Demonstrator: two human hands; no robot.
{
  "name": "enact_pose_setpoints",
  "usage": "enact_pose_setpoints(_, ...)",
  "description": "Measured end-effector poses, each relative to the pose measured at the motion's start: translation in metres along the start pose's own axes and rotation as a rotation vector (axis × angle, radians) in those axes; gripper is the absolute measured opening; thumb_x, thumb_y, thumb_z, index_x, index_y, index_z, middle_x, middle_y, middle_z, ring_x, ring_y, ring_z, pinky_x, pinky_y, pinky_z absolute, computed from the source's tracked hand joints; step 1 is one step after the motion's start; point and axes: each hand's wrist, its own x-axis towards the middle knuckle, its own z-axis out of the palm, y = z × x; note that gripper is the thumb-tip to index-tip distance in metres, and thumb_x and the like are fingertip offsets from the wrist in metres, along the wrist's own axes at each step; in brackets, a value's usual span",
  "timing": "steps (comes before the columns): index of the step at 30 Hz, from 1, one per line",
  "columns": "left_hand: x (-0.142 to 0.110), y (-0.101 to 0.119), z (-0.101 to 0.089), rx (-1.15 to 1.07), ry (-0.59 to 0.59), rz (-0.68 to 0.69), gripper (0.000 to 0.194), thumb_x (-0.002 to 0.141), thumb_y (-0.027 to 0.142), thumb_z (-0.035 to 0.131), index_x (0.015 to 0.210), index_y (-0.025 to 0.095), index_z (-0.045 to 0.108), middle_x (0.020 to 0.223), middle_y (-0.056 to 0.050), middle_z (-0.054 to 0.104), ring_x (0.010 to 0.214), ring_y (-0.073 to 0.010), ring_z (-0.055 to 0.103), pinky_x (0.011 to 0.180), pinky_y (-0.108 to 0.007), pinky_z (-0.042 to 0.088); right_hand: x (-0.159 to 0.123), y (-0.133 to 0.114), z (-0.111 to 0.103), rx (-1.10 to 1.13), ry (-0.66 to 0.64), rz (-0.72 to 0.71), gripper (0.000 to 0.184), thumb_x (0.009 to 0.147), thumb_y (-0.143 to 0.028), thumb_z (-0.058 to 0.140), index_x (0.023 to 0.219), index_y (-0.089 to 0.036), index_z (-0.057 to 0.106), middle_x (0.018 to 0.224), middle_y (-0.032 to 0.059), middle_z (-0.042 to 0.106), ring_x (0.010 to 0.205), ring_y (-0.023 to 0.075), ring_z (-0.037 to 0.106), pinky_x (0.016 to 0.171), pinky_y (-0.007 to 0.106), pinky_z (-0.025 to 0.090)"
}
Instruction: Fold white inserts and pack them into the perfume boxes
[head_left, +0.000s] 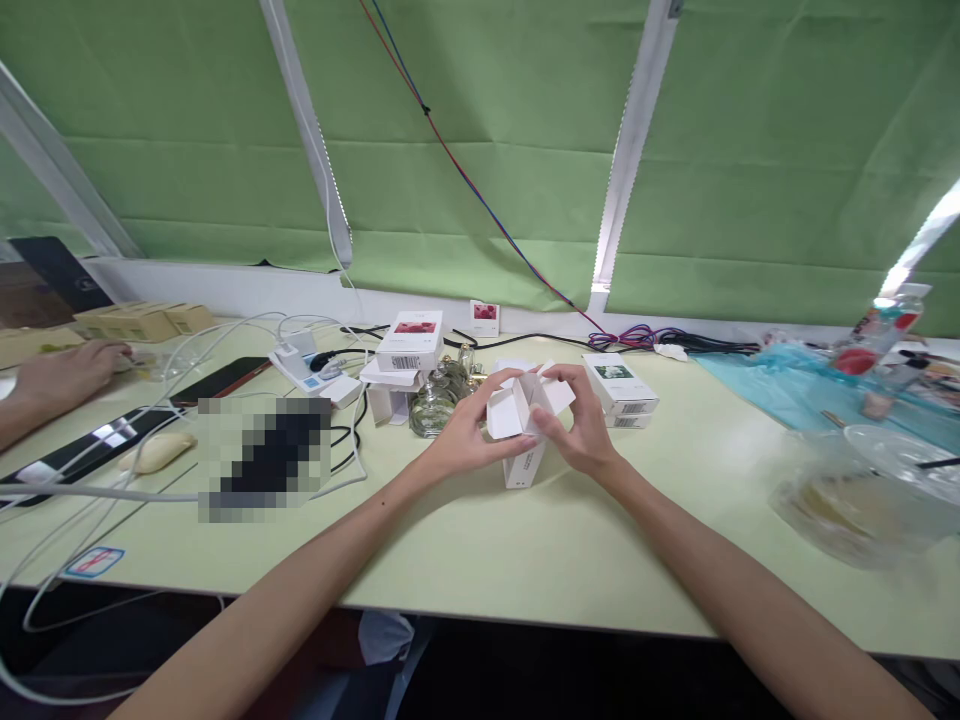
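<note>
A small white cardboard box (pixel 523 468) stands on the table in front of me with its top flaps folded outward. My left hand (pixel 474 425) grips its left side near the top, fingers around the flaps. On the other side my right hand (pixel 581 425) holds it too, the thumb at the opening. What lies inside the box cannot be made out. Just behind and left of my hands are several glass bottles (pixel 433 408). A white box with a red flower picture (pixel 410 338) rests on another white carton there. To the right lie stacked boxes with a white flower picture (pixel 621 382).
At left are a power strip (pixel 319 375), loose white cables and a co-worker's hand (pixel 75 375). A small flower-picture box (pixel 484 318) stands at the back wall. On the right are a blue plastic sheet (pixel 780 385), a bottle (pixel 889 325) and a clear plastic container (pixel 862 500).
</note>
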Motion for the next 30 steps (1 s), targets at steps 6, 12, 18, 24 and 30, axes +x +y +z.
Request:
enact_pose_setpoints(6,0.0001,-0.0009,0.0005,0.01,0.005,-0.006,0.071,0.081,0.047,0.073,0.142,0.025,0.043,0.143,-0.011,0.053,0.125,-0.0284,0.057,0.1,-0.035,0.05,0.0004,0.0,0.0004,-0.007,0.002,-0.011,0.034,0.088,-0.043,0.063,0.112,-0.025,0.048,0.112,0.0087,0.061,0.107,0.0254,0.061,0.092,0.044,0.05)
enact_pose_setpoints(12,0.0,-0.0041,0.0005,0.009,0.007,0.003,0.07,0.082,0.045,0.073,0.142,0.024,0.043,0.142,-0.011,0.053,0.125,-0.0272,0.057,0.101,-0.034,0.049,0.0004,0.0,0.0005,0.015,-0.002,-0.019,0.034,0.087,-0.041,0.066,0.112,-0.025,0.049,0.11,0.0081,0.061,0.108,0.0255,0.062,0.092,0.044,0.05)
enact_pose_setpoints(18,-0.0009,-0.0062,0.0004,0.006,0.005,-0.01,0.069,0.081,0.046,0.073,0.14,0.023,0.044,0.14,-0.011,0.055,0.126,-0.0283,0.057,0.102,-0.036,0.049,0.0009,-0.001,0.0001,-0.012,-0.005,-0.021,0.033,0.087,-0.043,0.065,0.109,-0.025,0.049,0.107,0.0075,0.061,0.105,0.0256,0.063,0.09,0.044,0.051)
enact_pose_setpoints(24,-0.0006,-0.0056,-0.0007,0.0,-0.006,-0.015,0.066,0.082,0.045,0.073,0.138,0.022,0.045,0.139,-0.01,0.056,0.123,-0.0273,0.058,0.1,-0.035,0.049,0.0008,-0.0012,0.0002,0.006,-0.011,-0.03,0.032,0.086,-0.039,0.067,0.108,-0.025,0.05,0.106,0.0077,0.062,0.104,0.025,0.063,0.089,0.043,0.051)
enact_pose_setpoints(30,-0.0008,-0.0053,-0.0009,0.006,-0.003,-0.019,0.066,0.081,0.046,0.073,0.137,0.023,0.046,0.137,-0.01,0.057,0.122,-0.0276,0.058,0.099,-0.034,0.05,0.0,-0.0004,0.0002,-0.012,-0.008,-0.025,0.033,0.085,-0.04,0.068,0.108,-0.025,0.05,0.107,0.0079,0.063,0.101,0.0249,0.063,0.088,0.043,0.051)
